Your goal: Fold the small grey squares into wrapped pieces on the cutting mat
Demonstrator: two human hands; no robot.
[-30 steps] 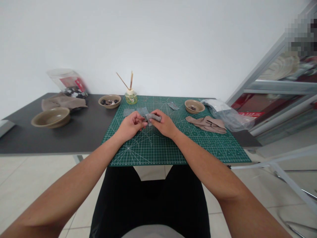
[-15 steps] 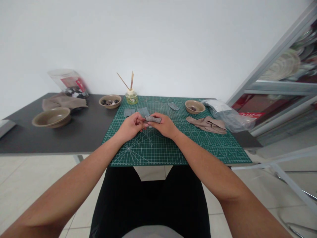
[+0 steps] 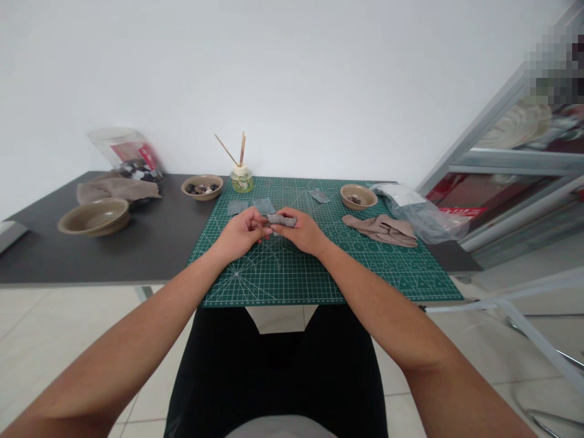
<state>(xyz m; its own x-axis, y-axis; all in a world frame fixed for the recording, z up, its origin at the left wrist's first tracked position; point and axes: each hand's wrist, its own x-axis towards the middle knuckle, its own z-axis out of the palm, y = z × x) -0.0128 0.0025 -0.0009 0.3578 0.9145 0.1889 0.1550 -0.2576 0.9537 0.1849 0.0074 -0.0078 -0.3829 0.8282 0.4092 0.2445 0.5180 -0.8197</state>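
Observation:
Above the green cutting mat (image 3: pixel 314 286), my two hands meet at the middle. My right hand (image 3: pixel 306 232) is closed round a folded grey sheet (image 3: pixel 283 220), which looks like sandpaper. Its fingers curl behind the sheet and the thumb presses on the near side. My left hand (image 3: pixel 243 234) is in a pinch, fingertips right beside the sheet's left end; whatever sits between them is too small and hidden to name. Flat grey pieces (image 3: pixel 263 206) lie on the mat just beyond my left hand, and another grey piece (image 3: pixel 319 195) lies farther back.
At right are a small tan bowl (image 3: pixel 358 197) with dark stones, a crumpled brown cloth (image 3: pixel 383 230) and a clear plastic bag (image 3: pixel 422 216). A reed diffuser (image 3: pixel 241 178), a bowl of stones (image 3: pixel 202 187), a larger bowl (image 3: pixel 95 218) and a plastic jar (image 3: pixel 130 152) stand left.
Both hands keep nearly the same pose around the grey sheet. The whole view has shifted very slightly; nothing on the table has moved.

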